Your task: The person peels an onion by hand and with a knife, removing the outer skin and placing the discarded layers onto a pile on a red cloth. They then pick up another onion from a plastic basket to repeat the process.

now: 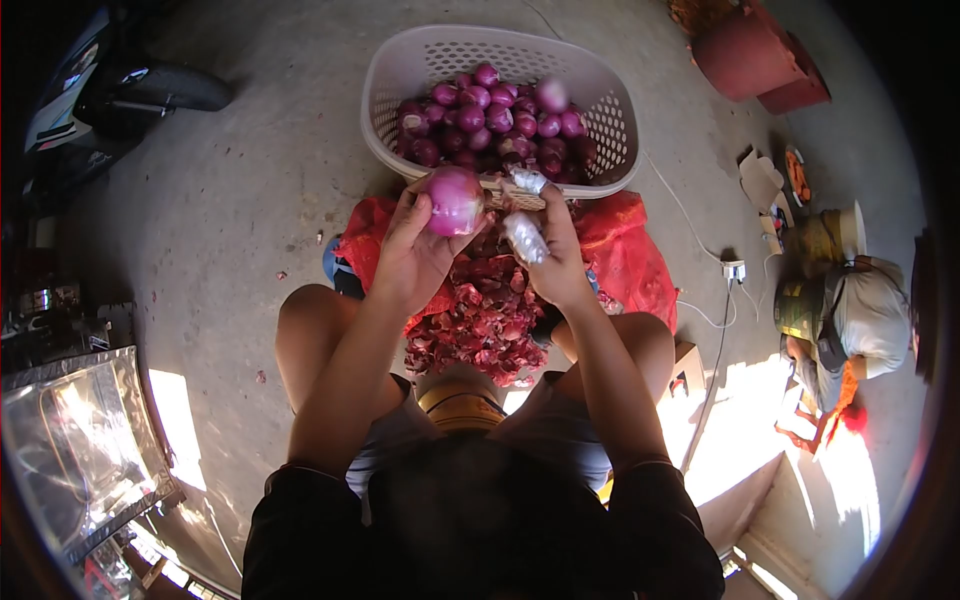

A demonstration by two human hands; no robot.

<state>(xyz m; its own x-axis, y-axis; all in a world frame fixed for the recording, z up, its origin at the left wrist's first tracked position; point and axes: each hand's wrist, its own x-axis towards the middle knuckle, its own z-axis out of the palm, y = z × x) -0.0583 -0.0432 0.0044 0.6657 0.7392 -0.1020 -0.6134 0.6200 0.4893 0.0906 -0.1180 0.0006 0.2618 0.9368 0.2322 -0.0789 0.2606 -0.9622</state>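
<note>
The head camera looks forward and steeply down from above the near side of the basket [500,36]; the forearms [622,400], nearer than the basket, loom close; its wide, round-edged view takes in floor [220,240] around the basket.

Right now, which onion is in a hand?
The onion gripped in the left hand, at the near side of the basket. The other onions show within the basket's rim, unheld.

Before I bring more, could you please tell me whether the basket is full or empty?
Partly full: the basket holds piled onions, its far wall bare above them.
</note>
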